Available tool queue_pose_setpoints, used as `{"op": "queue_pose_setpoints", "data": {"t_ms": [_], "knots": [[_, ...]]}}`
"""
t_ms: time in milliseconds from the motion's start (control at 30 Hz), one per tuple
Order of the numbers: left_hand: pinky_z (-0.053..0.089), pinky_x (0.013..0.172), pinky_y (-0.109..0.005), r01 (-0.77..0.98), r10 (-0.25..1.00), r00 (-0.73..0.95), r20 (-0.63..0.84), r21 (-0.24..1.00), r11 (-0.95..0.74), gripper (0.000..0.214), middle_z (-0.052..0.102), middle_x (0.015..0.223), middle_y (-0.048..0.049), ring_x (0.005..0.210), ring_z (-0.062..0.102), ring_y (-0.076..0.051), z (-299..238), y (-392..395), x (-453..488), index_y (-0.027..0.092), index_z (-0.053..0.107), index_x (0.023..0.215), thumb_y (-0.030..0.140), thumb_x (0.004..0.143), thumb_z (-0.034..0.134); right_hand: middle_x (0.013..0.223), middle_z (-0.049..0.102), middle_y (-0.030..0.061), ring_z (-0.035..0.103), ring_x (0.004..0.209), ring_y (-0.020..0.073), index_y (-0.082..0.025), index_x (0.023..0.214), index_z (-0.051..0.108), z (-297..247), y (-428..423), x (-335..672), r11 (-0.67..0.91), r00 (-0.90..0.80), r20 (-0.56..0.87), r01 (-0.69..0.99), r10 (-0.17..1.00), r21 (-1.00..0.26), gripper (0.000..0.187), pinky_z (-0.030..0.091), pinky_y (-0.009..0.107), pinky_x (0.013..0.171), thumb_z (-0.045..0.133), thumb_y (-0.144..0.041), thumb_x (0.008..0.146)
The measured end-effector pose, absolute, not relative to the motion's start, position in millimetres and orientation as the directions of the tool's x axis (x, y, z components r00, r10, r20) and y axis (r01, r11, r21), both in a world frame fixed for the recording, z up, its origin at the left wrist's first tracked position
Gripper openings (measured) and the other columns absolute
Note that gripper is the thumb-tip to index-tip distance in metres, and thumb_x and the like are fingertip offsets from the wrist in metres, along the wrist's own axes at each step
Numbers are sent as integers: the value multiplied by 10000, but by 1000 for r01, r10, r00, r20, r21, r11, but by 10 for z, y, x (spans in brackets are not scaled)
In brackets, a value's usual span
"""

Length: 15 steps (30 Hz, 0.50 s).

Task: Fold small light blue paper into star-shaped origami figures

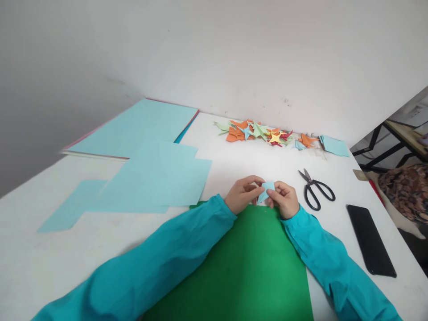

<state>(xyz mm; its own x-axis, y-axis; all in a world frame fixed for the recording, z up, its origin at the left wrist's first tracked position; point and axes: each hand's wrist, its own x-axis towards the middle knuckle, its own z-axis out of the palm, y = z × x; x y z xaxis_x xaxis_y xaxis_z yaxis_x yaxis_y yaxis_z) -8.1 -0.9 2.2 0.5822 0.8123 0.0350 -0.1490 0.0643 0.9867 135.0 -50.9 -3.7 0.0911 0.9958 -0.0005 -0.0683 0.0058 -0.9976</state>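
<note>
Between both hands is a small folded piece of light blue paper [265, 191], held just above the far edge of a green sheet [254, 263]. My left hand [243, 192] pinches its left side between thumb and fingers. On the other side, my right hand [284, 199] grips the paper with the thumb pressed on its face. The fingers behind the paper are partly hidden. Black-handled scissors [313, 188] lie to the right of my right hand, blades slightly apart and pointing to the wall.
Light blue sheets [160, 178] overlap on the left, before a stack of large coloured paper [143, 127]. Folded paper figures [254, 131] line the wall. Blue paper squares [335, 146] sit at the back right. A black phone [371, 240] lies near the right edge.
</note>
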Motion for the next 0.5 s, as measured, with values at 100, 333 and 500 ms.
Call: {"op": "queue_pose_setpoints", "data": {"t_ms": [100,333,500], "knots": [[437,427,-196,-199,831,553,67,979,54,252,558,567,18,442,510,-71,15,12,-71,111,590,728,329,626,666,431,545,-42,433,328,66,-156,651,565,-18,-520,1327,12,69,13,10,998,-1000,249,339,193,338,670,-381,638],[484,418,-220,-220,873,486,28,971,91,282,579,544,11,413,552,-100,46,10,-53,100,592,681,335,575,708,415,540,-33,448,339,77,-148,690,614,-24,-521,1300,47,198,56,48,979,-998,235,350,209,351,650,-380,667],[490,414,-216,-242,867,497,17,963,120,293,605,574,-2,437,562,-102,54,-1,-46,97,616,726,312,555,718,414,568,-28,487,333,93,-144,765,633,-29,-515,1295,37,251,39,12,967,-999,256,400,218,356,681,-357,632]]}}
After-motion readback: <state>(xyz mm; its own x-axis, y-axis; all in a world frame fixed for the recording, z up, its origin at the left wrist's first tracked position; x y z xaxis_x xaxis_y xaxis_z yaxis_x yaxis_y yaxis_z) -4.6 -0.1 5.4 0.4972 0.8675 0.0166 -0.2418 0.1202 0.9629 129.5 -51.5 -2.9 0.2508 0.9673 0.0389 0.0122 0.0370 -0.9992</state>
